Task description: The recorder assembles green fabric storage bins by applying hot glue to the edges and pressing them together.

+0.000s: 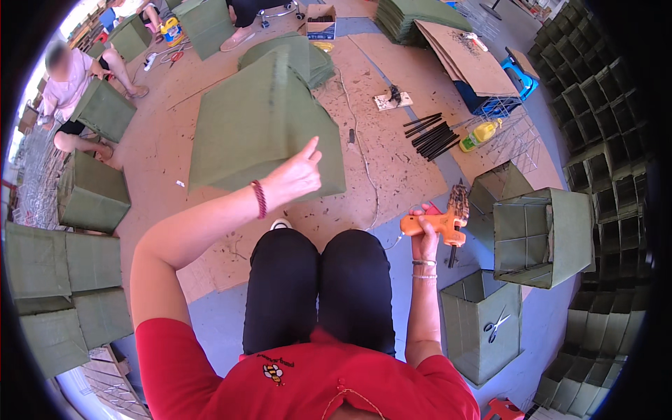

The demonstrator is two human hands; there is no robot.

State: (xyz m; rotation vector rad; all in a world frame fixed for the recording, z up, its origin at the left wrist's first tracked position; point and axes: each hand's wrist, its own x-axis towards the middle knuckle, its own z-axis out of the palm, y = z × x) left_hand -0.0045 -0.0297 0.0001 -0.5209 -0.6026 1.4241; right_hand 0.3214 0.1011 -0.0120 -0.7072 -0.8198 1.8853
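In the centre, the left hand (297,173) is covering part of the green sheet (245,129), while at lower right the frame's edge is cutting off a red plastic object (503,409).

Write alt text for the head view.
A seated person holds an orange glue gun in the right hand; the left hand is over a green sheet. Black sticks lie ahead; scissors lie on a green box at right.

A yellow bottle (479,136) and a blue stool (519,82) sit rightward, a cardboard box (321,30) farther away.
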